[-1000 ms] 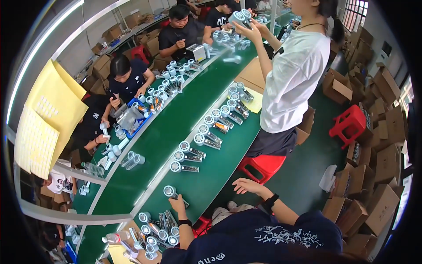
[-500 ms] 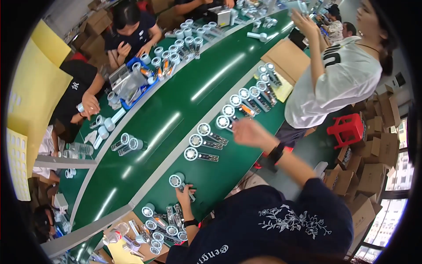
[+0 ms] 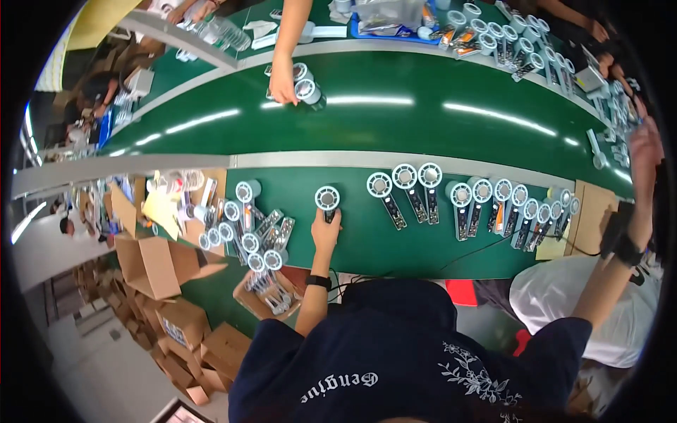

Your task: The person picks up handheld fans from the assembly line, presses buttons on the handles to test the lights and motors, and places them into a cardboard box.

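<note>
My left hand (image 3: 326, 229) is closed round the handle of a pale-blue handheld fan (image 3: 327, 198), its round head facing up above the green workbench. To its right, three similar fans (image 3: 405, 178) lie together with their handle circuitry exposed. My right hand (image 3: 644, 151) is stretched out to the far right, raised and blurred, so its fingers cannot be made out. A dark object (image 3: 615, 229) is beside that wrist; whether I hold it cannot be told.
A row of more fans (image 3: 502, 190) extends rightward to a cardboard sheet (image 3: 591, 211). Several fans (image 3: 249, 242) are heaped on the left. A thin black cable (image 3: 486, 247) crosses the bench. Across the metal divider (image 3: 317, 161), another person's hand (image 3: 283, 83) touches two fans.
The view has swung round toward the left. My right hand has moved from the fan row to the far right. Another person's hand has reached the two fans on the green strip.
</note>
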